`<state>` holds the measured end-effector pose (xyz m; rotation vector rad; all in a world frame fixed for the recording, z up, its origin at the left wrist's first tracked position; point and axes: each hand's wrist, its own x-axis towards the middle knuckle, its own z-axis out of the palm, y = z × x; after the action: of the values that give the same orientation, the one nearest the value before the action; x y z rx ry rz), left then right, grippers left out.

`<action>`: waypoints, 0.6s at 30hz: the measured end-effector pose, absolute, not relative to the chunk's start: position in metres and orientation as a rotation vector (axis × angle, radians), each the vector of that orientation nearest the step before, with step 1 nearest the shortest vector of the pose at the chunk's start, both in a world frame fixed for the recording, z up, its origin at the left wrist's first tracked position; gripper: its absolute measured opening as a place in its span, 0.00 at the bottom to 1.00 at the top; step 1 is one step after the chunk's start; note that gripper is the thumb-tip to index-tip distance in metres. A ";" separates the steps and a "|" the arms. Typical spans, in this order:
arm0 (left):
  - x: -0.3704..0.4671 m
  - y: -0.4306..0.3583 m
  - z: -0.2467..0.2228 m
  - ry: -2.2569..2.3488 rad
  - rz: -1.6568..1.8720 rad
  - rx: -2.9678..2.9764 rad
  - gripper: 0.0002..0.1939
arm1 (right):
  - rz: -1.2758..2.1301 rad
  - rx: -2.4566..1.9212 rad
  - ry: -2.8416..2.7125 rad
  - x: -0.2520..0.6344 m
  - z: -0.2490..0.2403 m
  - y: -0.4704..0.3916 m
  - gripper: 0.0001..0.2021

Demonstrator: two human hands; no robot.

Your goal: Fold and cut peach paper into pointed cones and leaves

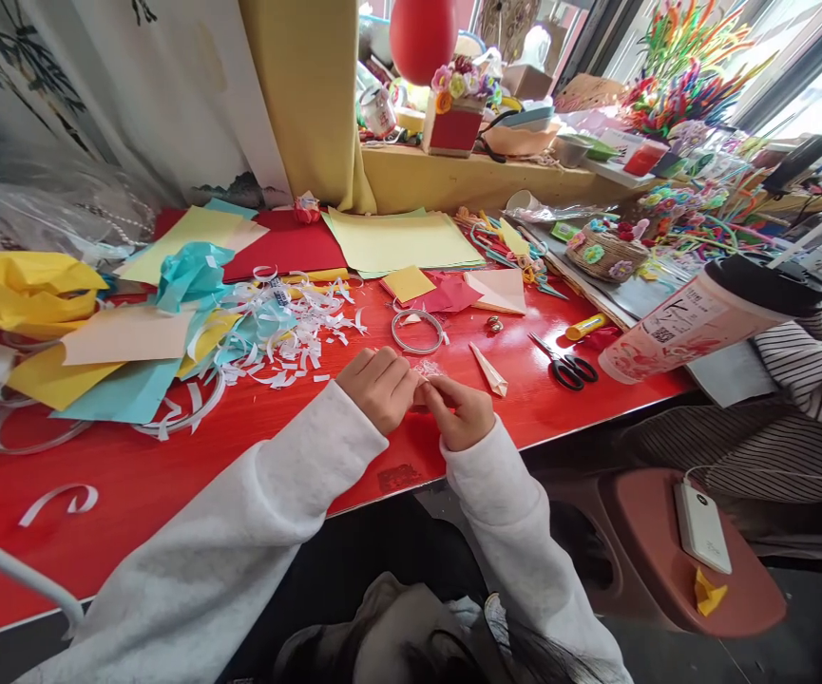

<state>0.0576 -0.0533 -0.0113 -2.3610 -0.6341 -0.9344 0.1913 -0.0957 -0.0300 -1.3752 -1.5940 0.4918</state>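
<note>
Both hands closed on a small pale piece [420,382], over a red table [125,475].
Left hand [380,389] curled, right hand [463,412] pinching with thumb and forefinger; piece between their fingertips, mostly hidden, shape unclear. From there: pale ring [421,352] near, 12 o'clock; narrow paper cone [488,370] near, 3 o'clock; white paper strips [289,347] heaped, 10 o'clock; black-handled scissors [571,370], 3 o'clock; pale yellow sheets [405,239] farthest, 12 o'clock.

Lit through a dark-framed window [600,43] at one o'clock; has a white wall [168,95] at ten, a rounded reddish-brown seat [653,541] at four.
</note>
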 end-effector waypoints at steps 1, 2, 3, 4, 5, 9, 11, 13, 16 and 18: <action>0.058 -0.053 -0.012 -0.657 -0.967 -2.360 0.09 | 0.502 -1.371 -1.587 0.192 -0.031 -0.095 0.10; 0.058 -0.052 -0.013 -0.683 -0.999 -2.366 0.09 | 0.513 -1.365 -1.580 0.192 -0.032 -0.095 0.10; 0.059 -0.051 -0.014 -0.717 -1.033 -2.378 0.08 | 0.526 -1.358 -1.571 0.192 -0.033 -0.094 0.10; 0.059 -0.050 -0.015 -0.755 -1.064 -2.396 0.08 | 0.541 -1.351 -1.561 0.192 -0.035 -0.094 0.10; 0.059 -0.050 -0.017 -0.795 -1.092 -2.419 0.07 | 0.561 -1.344 -1.549 0.193 -0.036 -0.093 0.10; 0.058 -0.049 -0.018 -0.922 -1.166 -2.530 0.07 | 0.626 -1.332 -1.557 0.195 -0.040 -0.092 0.11; 0.057 -0.050 -0.016 -0.966 -1.161 -2.588 0.07 | 0.627 -1.334 -1.579 0.196 -0.041 -0.092 0.11; 0.056 -0.051 -0.013 -1.011 -1.146 -2.632 0.08 | 0.618 -1.338 -1.602 0.197 -0.040 -0.092 0.10; 0.055 -0.053 -0.008 -1.066 -1.132 -2.676 0.09 | 0.605 -1.349 -1.627 0.198 -0.040 -0.092 0.10; 0.053 -0.052 -0.006 -1.085 -1.139 -2.712 0.09 | 0.580 -1.375 -1.615 0.199 -0.040 -0.092 0.11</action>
<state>0.0534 -0.0524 -0.0056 -2.7120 -1.0851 -1.1388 0.1986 -0.0920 -0.0401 -1.3748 -1.6151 0.5802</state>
